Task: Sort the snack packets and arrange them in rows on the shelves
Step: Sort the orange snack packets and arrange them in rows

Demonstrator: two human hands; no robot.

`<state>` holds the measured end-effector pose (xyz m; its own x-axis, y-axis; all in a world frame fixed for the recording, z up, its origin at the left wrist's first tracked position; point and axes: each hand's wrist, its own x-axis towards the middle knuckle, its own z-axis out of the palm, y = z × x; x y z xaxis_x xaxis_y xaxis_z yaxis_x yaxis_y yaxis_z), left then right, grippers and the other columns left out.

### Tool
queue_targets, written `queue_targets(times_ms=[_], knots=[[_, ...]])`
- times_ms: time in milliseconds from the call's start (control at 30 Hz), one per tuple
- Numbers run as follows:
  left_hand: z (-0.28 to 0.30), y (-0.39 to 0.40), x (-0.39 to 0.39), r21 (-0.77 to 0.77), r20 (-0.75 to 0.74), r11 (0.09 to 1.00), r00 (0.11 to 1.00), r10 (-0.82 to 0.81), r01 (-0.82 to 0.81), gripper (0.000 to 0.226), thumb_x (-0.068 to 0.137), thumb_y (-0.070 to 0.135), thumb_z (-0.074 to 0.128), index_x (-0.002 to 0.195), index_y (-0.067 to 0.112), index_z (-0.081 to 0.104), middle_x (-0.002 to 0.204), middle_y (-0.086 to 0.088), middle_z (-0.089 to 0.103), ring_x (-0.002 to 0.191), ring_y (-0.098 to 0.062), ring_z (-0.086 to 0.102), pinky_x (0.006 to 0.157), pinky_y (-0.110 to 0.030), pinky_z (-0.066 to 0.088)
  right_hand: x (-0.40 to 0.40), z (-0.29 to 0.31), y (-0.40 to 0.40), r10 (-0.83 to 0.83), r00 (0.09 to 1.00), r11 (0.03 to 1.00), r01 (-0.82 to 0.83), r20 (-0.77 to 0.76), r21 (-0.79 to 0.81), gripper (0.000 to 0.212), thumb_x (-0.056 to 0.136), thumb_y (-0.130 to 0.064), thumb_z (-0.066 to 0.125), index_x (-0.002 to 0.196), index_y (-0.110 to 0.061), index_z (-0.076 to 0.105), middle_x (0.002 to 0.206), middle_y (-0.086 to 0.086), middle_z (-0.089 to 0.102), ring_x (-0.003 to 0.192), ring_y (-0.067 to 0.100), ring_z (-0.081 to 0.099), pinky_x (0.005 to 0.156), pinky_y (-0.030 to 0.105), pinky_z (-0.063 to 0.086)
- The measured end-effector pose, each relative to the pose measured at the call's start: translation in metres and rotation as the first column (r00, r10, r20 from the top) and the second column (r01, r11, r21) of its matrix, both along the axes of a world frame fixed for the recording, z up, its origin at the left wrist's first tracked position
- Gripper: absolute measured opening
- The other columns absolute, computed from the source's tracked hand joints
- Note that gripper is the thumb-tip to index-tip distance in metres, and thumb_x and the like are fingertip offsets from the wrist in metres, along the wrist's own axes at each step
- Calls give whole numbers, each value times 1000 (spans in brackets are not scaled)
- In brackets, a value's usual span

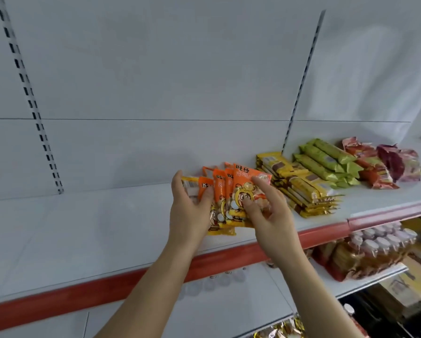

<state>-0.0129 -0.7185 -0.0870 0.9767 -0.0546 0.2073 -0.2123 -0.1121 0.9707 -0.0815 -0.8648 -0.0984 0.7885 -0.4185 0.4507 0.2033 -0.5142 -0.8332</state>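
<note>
Several orange-and-yellow snack packets (231, 191) stand fanned out above the white shelf (87, 230). My left hand (188, 211) grips the bunch from the left side. My right hand (269, 213) pinches the front packet from the right, thumb and fingers on its face. To the right on the same shelf lie a stack of yellow packets (299, 186), then green packets (326, 159), then red and maroon packets (380, 162), each kind in its own group.
The shelf has a red front strip (107, 291). A lower shelf at the right holds brown packets and small white-capped bottles (375, 240). More packets (282, 330) show at the bottom. The left part of the shelf is bare.
</note>
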Motion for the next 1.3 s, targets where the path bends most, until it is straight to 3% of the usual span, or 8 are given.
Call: queue_targets(times_ms=[167, 333, 600, 767, 867, 1000, 1133, 1300], knots=[[1, -52, 0, 24, -2, 1000, 1000, 16, -15, 81, 97, 29, 72, 160, 27, 21, 114, 17, 55, 81, 16, 52, 59, 4, 40, 4, 0, -60, -26, 1000, 998, 26, -9, -65, 44, 96, -30, 65, 137, -41, 54, 138, -10, 49, 122, -11, 43, 90, 4, 36], [9, -71, 14, 13, 24, 999, 999, 44, -44, 85, 98, 32, 69, 163, 30, 14, 133, 13, 58, 109, -7, 62, 92, -25, 51, 27, 10, -81, -34, 999, 999, 33, -14, -39, 46, 97, -33, 64, 141, -39, 53, 142, -9, 48, 118, -10, 44, 82, -2, 33], [48, -94, 95, 96, 5, 983, 988, 157, -157, 84, 100, 35, 66, 163, 18, 12, 153, -8, 50, 131, -26, 56, 93, -28, 41, 108, 57, -93, -27, 998, 988, 19, -49, -155, 49, 101, -33, 56, 149, -29, 44, 149, 0, 41, 106, -4, 41, 73, -2, 35], [26, -100, 132, 525, -28, 847, 993, 115, -84, 87, 103, 57, 46, 165, 12, 4, 152, -13, 53, 134, -35, 54, 102, -41, 47, 154, 26, -112, -224, 891, 865, -5, -395, -502, 46, 103, -49, 38, 147, -33, 43, 162, 13, 18, 147, 36, 21, 118, 51, 28], [7, -92, 143, 554, -42, 828, 990, 134, -89, 79, 101, 63, 43, 160, 13, 26, 148, -13, 53, 131, -34, 54, 102, -43, 47, 158, 12, -115, -344, 885, 697, 17, -313, -717, 47, 106, -48, 24, 146, -30, 41, 165, 9, 16, 152, 34, 9, 122, 50, 14], [9, -87, 144, 381, -100, 924, 995, 18, 22, 58, 102, 55, 48, 138, 10, 52, 128, -6, 63, 117, -26, 58, 90, -36, 40, 162, 17, -113, -159, 916, 750, -130, -368, -649, 56, 105, -53, 17, 152, -28, 33, 152, 4, 43, 138, 31, 40, 112, 46, 36], [0, -86, 144, 609, -42, 793, 999, -6, 30, 78, 96, 63, 49, 157, 19, 29, 151, -8, 47, 138, -30, 47, 111, -46, 42, 167, 6, -108, -170, 892, 652, -216, -418, -726, 82, 89, -68, -10, 157, -35, 19, 165, -1, 22, 151, 28, 20, 121, 49, 22], [2, -78, 146, 706, -20, 706, 995, 101, -57, 85, 96, 76, 35, 154, 13, 32, 148, -16, 48, 134, -37, 50, 106, -51, 46, 157, 20, -104, -234, 875, 647, -186, -424, -740, 71, 96, -67, 0, 159, -34, 9, 168, 5, 10, 154, 29, 6, 124, 51, 11]])
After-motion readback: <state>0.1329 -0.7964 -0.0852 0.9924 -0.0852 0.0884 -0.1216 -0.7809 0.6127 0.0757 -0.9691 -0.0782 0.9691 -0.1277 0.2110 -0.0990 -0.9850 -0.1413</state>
